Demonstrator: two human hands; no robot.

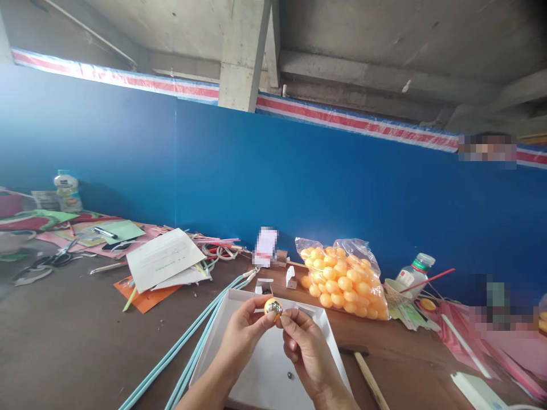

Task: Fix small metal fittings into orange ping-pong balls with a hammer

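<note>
Above a white tray [256,364], my left hand [250,327] holds a small orange ball [269,306] with a shiny silver metal part [274,309] on its front, between thumb and fingers. My right hand [305,341] is closed in a pinch at the ball's right side; what its fingertips grip is too small to make out. A small dark metal ball [290,375] lies in the tray. Behind the tray stands a clear plastic bag [342,279] of several orange balls.
Light blue cords [188,336] run along the tray's left. A hammer [370,378] lies to the right. Papers [164,259] and scissors [53,262] are at left; a bottle [416,270] and a paper cup [397,293] at right. A blue partition [239,171] rises behind.
</note>
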